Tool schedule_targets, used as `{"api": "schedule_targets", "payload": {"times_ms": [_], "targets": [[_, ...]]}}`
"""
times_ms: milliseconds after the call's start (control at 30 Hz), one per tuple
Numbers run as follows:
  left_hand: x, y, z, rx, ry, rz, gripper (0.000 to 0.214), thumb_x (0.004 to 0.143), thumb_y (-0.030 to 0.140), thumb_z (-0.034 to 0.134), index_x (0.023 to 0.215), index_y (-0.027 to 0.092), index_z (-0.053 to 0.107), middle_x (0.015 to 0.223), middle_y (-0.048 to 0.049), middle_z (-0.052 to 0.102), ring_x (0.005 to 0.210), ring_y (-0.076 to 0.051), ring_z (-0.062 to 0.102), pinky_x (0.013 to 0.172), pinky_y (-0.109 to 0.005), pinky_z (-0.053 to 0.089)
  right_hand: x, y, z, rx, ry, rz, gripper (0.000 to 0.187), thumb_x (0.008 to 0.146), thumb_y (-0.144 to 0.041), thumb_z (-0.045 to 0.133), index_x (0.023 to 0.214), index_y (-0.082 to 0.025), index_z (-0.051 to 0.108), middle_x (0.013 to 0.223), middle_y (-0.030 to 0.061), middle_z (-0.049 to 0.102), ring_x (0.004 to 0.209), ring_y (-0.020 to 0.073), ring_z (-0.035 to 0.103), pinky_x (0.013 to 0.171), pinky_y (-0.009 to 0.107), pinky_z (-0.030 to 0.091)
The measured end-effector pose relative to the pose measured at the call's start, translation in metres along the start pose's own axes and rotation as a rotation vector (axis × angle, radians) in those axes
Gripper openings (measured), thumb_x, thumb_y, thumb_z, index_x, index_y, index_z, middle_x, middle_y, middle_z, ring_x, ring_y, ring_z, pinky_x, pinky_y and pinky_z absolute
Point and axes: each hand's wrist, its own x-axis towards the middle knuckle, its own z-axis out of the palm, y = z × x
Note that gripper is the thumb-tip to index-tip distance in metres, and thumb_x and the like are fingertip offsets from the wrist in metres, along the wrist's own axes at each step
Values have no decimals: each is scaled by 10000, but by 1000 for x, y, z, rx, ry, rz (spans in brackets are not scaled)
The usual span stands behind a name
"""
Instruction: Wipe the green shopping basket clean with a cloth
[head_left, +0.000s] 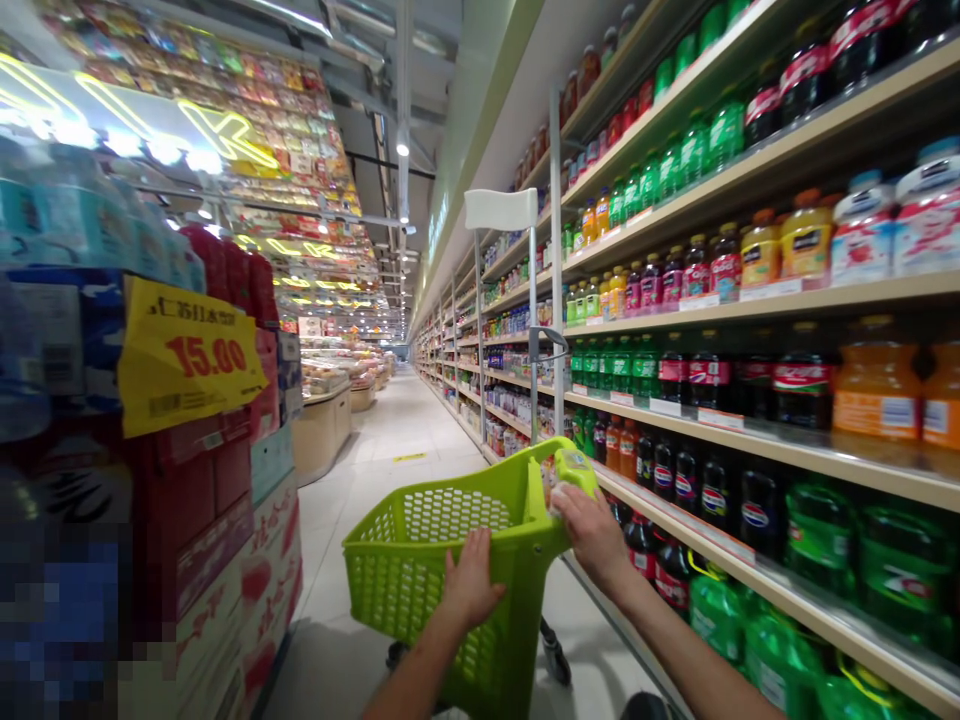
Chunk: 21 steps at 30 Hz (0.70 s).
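A lime-green shopping cart [517, 580] with a perforated basket stands in front of me, turned at an angle in the aisle. My left hand [474, 580] lies against the near side of the basket, fingers stretched out, thumb apart, holding nothing. At the cart's handle [576, 468], my right hand [592, 535] has its fingers closed over a small crumpled white tissue [556, 498], pressed near the handle's end. Most of the tissue is hidden under the fingers. A dark wheel [555, 652] shows beneath the basket.
Drink shelves [765, 290] run along the right, close to the cart. On the left rises a stack of boxed drinks [214, 500] with a yellow price sign [187, 355]. A white-topped ladder frame [501, 209] stands by the shelves. The tiled aisle [409, 415] stretches ahead past display bins [322, 430].
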Motion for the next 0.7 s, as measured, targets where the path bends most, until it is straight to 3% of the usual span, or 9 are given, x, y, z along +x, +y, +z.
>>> {"api": "schedule_targets", "payload": {"times_ms": [133, 300, 400, 533, 633, 700], "targets": [[-4, 11, 0, -19, -30, 14, 863, 648, 312, 496, 1378, 119, 78, 1469, -60, 78, 1346, -240, 55, 1069, -523, 76, 6, -10, 19, -70, -3, 130, 369, 761, -57, 392, 1057, -170, 581, 1107, 135, 589, 1074, 273, 499, 939, 502, 316], [-3, 7, 4, -16, -27, 57, 820, 654, 296, 499, 1374, 156, 133, 1464, -41, 134, 1344, -229, 88, 1070, -523, 83, -3, -46, 60, -9, -63, -130, 351, 765, -38, 431, 1030, -200, 596, 1125, 104, 597, 1072, 242, 517, 926, 437, 367], [-3, -11, 8, 19, -7, -33, 786, 654, 256, 489, 1364, 136, 173, 1454, -67, 176, 1337, -235, 131, 1059, -541, 108, -10, -22, 52, -20, -45, -193, 381, 769, -30, 422, 1054, -220, 590, 1163, 83, 582, 1105, 230, 500, 957, 440, 337], [-6, -22, 13, 98, -2, -56, 798, 636, 214, 477, 1367, 146, 164, 1458, -61, 147, 1339, -233, 115, 1062, -533, 99, -14, 28, 22, -92, 83, 38, 407, 773, -35, 385, 1098, -193, 572, 1220, 120, 532, 1174, 262, 432, 982, 525, 265], [-8, -15, 15, 130, -15, -47, 802, 636, 212, 465, 1372, 151, 153, 1462, -55, 118, 1343, -225, 95, 1068, -512, 99, -17, 20, 30, -127, 88, 125, 413, 752, -25, 398, 1088, -186, 577, 1204, 129, 543, 1159, 268, 447, 972, 521, 291], [-9, -10, 16, 141, -22, -35, 796, 639, 211, 459, 1372, 161, 155, 1462, -49, 120, 1343, -223, 92, 1070, -504, 99, -20, -3, 49, -84, 25, 33, 414, 739, -10, 409, 1048, -212, 595, 1163, 102, 578, 1120, 245, 488, 953, 471, 348]]}}
